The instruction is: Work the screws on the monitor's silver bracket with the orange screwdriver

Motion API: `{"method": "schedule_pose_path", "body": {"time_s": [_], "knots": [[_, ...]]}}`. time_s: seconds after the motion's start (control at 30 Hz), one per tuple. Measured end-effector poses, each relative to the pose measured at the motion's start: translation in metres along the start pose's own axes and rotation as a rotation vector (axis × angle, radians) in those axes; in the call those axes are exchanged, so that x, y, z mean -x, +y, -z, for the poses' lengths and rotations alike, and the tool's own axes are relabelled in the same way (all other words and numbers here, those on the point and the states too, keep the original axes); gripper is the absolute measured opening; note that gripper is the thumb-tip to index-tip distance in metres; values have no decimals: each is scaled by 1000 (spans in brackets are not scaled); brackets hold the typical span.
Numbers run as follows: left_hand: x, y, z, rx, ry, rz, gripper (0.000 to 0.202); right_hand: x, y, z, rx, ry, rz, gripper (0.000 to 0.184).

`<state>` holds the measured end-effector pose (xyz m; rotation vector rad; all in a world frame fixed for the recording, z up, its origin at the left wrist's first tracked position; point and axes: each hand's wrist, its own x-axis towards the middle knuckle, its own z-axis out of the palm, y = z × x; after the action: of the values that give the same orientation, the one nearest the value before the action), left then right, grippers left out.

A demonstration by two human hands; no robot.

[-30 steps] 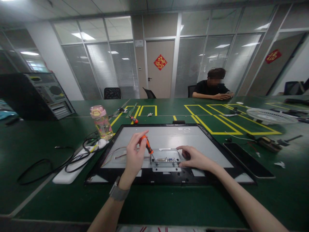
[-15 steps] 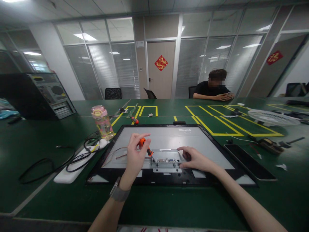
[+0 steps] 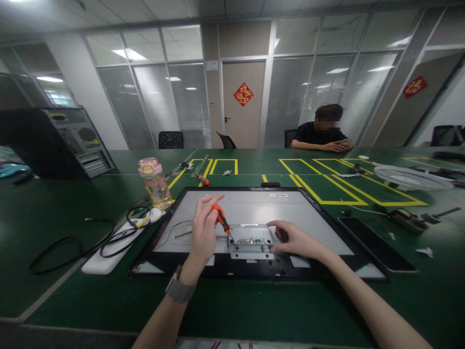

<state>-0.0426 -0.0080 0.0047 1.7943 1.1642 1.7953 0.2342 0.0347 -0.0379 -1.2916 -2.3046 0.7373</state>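
Note:
My left hand is closed around the handle of an orange and black screwdriver, index finger stretched out. The tool slants down to the right, its tip at the left end of a metal bracket with a row of connector ports. My right hand grips the bracket's right edge between thumb and fingers. Under the bracket lies a display panel, grey-backed with a black frame. Thin wires run over the panel to the bracket's left side.
Left of the panel are a white power strip with black cable and a pink-lidded bottle. A dark phone-like slab lies on the right. Farther back are another screwdriver, a white fan grille and a seated person.
My left fingers have shifted on the screwdriver handle, and more of the handle shows now. My right hand stays at the bracket's right edge.

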Motion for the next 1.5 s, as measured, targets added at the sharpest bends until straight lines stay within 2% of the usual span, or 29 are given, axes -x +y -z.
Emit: {"method": "schedule_pose_path", "body": {"time_s": [0.1,0.2,0.4,0.57,0.73,0.93,1.1,1.27,1.4,1.5], "knots": [[-1,0,-1,-7,-24,-35,30,0,0,0,9,2,-6,61],[0,-1,-3,-26,11,-51,23,0,0,0,-2,-3,-4,62],[2,-3,-2,133,-59,68,35,1,-1,0,-10,-4,-7,60],[1,-1,-1,-14,9,-47,20,2,-2,1,1,9,-11,60],[2,0,0,33,-39,13,33,2,-2,1,5,3,-10,61],[2,1,-1,-96,36,-100,18,1,1,-1,9,5,7,60],[4,-1,1,-15,-25,-27,35,1,1,-1,9,13,0,58],[2,0,-1,-73,26,-96,20,0,4,-2,-6,7,7,60],[2,-2,-1,-3,-25,-16,30,0,4,-2,-12,9,8,59],[1,-2,-1,-8,-32,-30,30,0,2,-1,-5,11,1,60]]}}
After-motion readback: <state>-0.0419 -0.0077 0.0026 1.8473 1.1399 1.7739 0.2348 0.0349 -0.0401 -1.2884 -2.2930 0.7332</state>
